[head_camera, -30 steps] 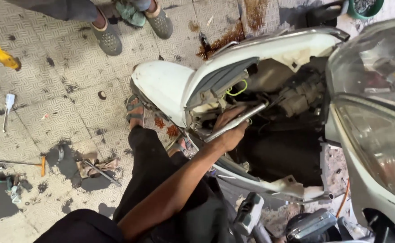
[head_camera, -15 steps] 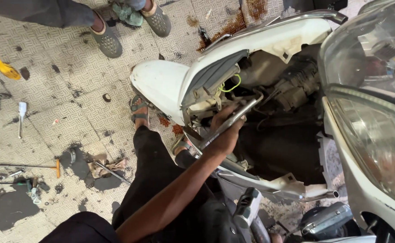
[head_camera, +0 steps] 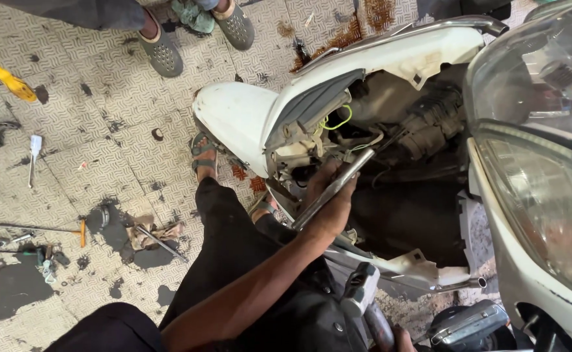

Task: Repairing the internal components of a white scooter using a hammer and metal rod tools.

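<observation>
A: Scooter (head_camera: 390, 98), white, is lying tipped on its side on the patterned tile floor (head_camera: 90, 104), with its side panel off and the dark engine parts (head_camera: 429, 124) and a yellow-green wire (head_camera: 338, 120) showing.

B: Which hand is working on it?

A: One bare arm is reaching up from the lower left of the view. I am taking it for the left hand (head_camera: 328, 199). It is closing its fingers around a long metal bar (head_camera: 331, 189), which is slanting up into the open body just under the wire.

B: And the right hand?

A: Only a sliver of the right hand (head_camera: 403, 339) is showing at the bottom edge, beside a grey cylindrical handle (head_camera: 361, 290). I cannot tell whether it is gripping anything.

B: What is lying around?

A: The person's sandalled foot (head_camera: 202, 153) is resting on the tiles right next to the white front fender (head_camera: 234, 117). Further left, a dirty rag (head_camera: 152, 234) is lying with a thin rod across it, and small hand tools (head_camera: 32, 238) are scattered among dark oil stains. A yellow-handled tool (head_camera: 9, 81) is sitting well apart near the upper left. Another person's feet in grey clogs (head_camera: 162, 49) are standing at the top edge. A second vehicle's headlight (head_camera: 546, 202) is filling the right side.
</observation>
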